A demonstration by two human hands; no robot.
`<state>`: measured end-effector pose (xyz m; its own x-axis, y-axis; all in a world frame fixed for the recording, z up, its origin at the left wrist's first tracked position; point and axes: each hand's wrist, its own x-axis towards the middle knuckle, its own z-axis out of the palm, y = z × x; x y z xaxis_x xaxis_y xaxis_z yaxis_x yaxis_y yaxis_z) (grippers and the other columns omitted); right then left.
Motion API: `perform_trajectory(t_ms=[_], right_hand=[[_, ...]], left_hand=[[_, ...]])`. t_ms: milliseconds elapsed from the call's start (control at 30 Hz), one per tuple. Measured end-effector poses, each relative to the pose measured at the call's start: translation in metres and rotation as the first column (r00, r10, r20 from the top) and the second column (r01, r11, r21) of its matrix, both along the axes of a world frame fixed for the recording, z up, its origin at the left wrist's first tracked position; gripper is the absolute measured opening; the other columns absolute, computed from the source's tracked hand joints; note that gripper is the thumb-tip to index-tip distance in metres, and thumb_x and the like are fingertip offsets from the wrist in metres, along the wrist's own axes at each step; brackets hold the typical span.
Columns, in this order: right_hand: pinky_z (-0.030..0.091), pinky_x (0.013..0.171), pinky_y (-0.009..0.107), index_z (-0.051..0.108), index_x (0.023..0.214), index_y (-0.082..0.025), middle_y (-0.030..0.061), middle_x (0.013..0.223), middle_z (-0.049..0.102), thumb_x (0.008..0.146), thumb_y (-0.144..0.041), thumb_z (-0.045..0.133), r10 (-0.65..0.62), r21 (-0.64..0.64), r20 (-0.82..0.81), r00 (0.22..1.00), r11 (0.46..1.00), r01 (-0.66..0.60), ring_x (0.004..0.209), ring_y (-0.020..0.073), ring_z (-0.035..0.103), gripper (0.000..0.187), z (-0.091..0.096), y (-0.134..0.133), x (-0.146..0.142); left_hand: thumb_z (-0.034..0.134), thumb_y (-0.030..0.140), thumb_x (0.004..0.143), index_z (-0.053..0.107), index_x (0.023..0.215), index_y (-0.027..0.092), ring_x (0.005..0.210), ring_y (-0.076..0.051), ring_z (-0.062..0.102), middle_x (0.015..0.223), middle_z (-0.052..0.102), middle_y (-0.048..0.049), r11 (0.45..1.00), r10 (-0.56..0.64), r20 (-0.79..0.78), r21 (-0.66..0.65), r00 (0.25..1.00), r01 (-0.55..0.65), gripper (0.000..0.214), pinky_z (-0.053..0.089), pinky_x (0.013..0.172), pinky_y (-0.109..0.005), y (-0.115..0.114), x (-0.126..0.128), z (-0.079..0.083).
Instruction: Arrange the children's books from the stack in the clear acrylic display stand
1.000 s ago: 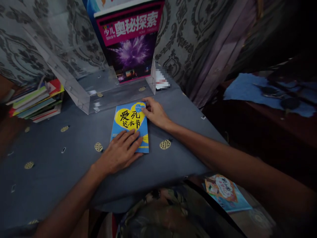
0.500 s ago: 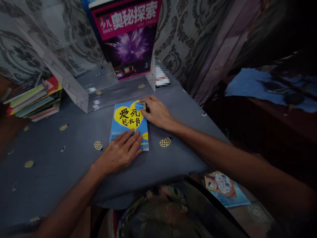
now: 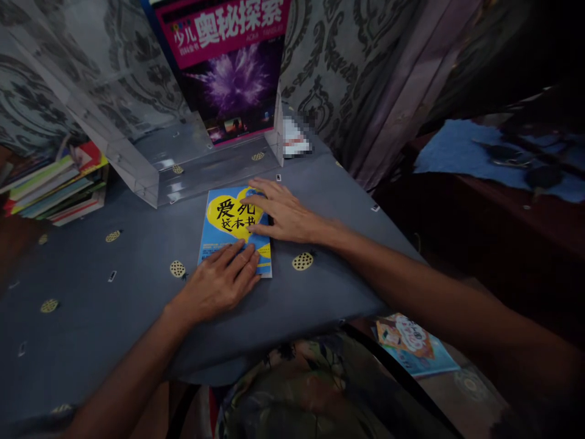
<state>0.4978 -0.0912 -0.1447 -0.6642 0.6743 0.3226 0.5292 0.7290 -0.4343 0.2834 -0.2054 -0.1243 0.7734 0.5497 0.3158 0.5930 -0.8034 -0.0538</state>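
Note:
A small blue book [image 3: 214, 228] with a yellow heart and black Chinese characters on its cover lies on the grey tablecloth [image 3: 137, 292]. Across its lower part rests my left hand [image 3: 223, 274], fingers stretched out flat. My right hand [image 3: 286, 210] reaches over the upper right of the cover with its fingers spread. The fingers hide part of the heart and the lettering. Neither hand grips the book. Beyond it a clear acrylic rack [image 3: 183, 186] stands on the table, holding an upright magenta and dark book [image 3: 237, 79] with a purple burst.
Several stacked books [image 3: 59, 189] lie at the left of the table. To the right, a blue cloth [image 3: 457, 152] covers part of a dark surface. Another picture book [image 3: 418, 347] lies low at the right, below the table edge. A patterned curtain [image 3: 315, 67] hangs behind.
My right hand has moved from the book's upper right edge onto its cover, and its fingers have spread. My left hand stays on the lower cover. The view has shifted slightly.

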Motion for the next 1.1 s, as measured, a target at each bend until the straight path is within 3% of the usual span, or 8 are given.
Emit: perform_trajectory(t_ms=[133,300,500,600,733,867,1000,1100], right_hand=[[0.018,0.119,0.063,0.046,0.149,-0.020,0.0150,0.163,0.028,0.089,-0.055,0.065,0.103,-0.074,0.029,0.994,0.992,-0.101,0.152,0.0380,0.017,0.071,-0.005,0.005,0.007],[0.017,0.121,0.061,0.042,0.153,-0.022,0.0155,0.165,0.024,0.083,-0.053,0.073,0.135,-0.153,0.071,0.988,0.980,-0.123,0.154,0.0381,0.013,0.082,-0.002,0.002,0.010],[0.015,0.120,0.064,0.042,0.154,-0.025,0.0157,0.167,0.021,0.076,-0.059,0.079,0.152,-0.205,0.122,0.981,0.971,-0.125,0.154,0.0406,0.009,0.092,0.007,-0.011,0.005],[0.015,0.121,0.064,0.041,0.155,-0.026,0.0158,0.167,0.020,0.074,-0.062,0.080,0.149,-0.225,0.147,0.978,0.968,-0.114,0.154,0.0412,0.009,0.097,0.009,-0.013,0.003],[0.014,0.123,0.063,0.040,0.156,-0.025,0.0157,0.167,0.019,0.075,-0.069,0.075,0.135,-0.222,0.153,0.979,0.970,-0.099,0.155,0.0406,0.008,0.098,0.012,-0.015,0.001],[0.013,0.124,0.060,0.039,0.156,-0.017,0.0191,0.166,0.018,0.087,-0.069,0.062,0.075,-0.200,0.166,0.983,0.979,-0.041,0.155,0.0371,0.010,0.088,0.013,-0.013,-0.001],[0.016,0.124,0.057,0.037,0.155,-0.011,0.0234,0.164,0.020,0.092,-0.062,0.060,-0.057,-0.177,0.203,0.978,0.980,0.094,0.155,0.0362,0.012,0.085,0.015,-0.009,-0.002],[0.017,0.124,0.057,0.036,0.156,-0.009,0.0249,0.164,0.019,0.093,-0.057,0.060,-0.110,-0.174,0.230,0.967,0.973,0.152,0.154,0.0380,0.013,0.083,0.020,-0.012,-0.003]], left_hand=[[0.049,0.024,0.101,0.066,0.127,0.014,0.121,-0.030,0.065,0.123,0.072,-0.0145,1.000,0.006,0.002,-0.018,1.000,-0.006,0.032,0.059,0.098,-0.046,0.000,0.000,0.000],[0.051,0.029,0.100,0.069,0.119,0.014,0.116,-0.030,0.068,0.117,0.075,-0.0128,1.000,0.001,0.029,0.031,1.000,-0.002,0.030,0.061,0.093,-0.045,0.001,0.001,0.002],[0.053,0.024,0.099,0.071,0.096,0.017,0.099,-0.022,0.074,0.101,0.078,-0.0079,1.000,0.015,0.224,0.001,0.974,-0.015,0.019,0.063,0.085,-0.036,0.006,0.000,0.008],[0.049,0.022,0.101,0.069,0.099,0.017,0.095,-0.021,0.073,0.102,0.077,-0.0088,0.989,0.147,0.262,-0.067,0.954,-0.134,0.021,0.062,0.087,-0.037,0.013,-0.004,0.005],[0.048,0.031,0.101,0.061,0.127,0.016,0.123,-0.027,0.064,0.131,0.067,-0.0158,0.928,0.371,0.283,-0.134,0.885,-0.346,0.032,0.053,0.104,-0.050,0.028,-0.019,-0.012],[0.048,0.037,0.100,0.052,0.140,0.018,0.141,-0.028,0.048,0.149,0.053,-0.0172,0.861,0.505,0.295,-0.240,0.811,-0.448,0.045,0.041,0.116,-0.051,0.049,-0.034,-0.030],[0.048,0.046,0.099,0.053,0.140,0.014,0.140,-0.032,0.049,0.146,0.055,-0.0216,0.801,0.597,0.259,-0.255,0.760,-0.542,0.052,0.040,0.114,-0.055,0.072,-0.038,-0.038],[0.048,0.045,0.098,0.056,0.136,0.015,0.136,-0.033,0.053,0.140,0.061,-0.0207,0.812,0.583,0.291,-0.221,0.759,-0.540,0.049,0.043,0.112,-0.054,0.085,-0.035,-0.043]])
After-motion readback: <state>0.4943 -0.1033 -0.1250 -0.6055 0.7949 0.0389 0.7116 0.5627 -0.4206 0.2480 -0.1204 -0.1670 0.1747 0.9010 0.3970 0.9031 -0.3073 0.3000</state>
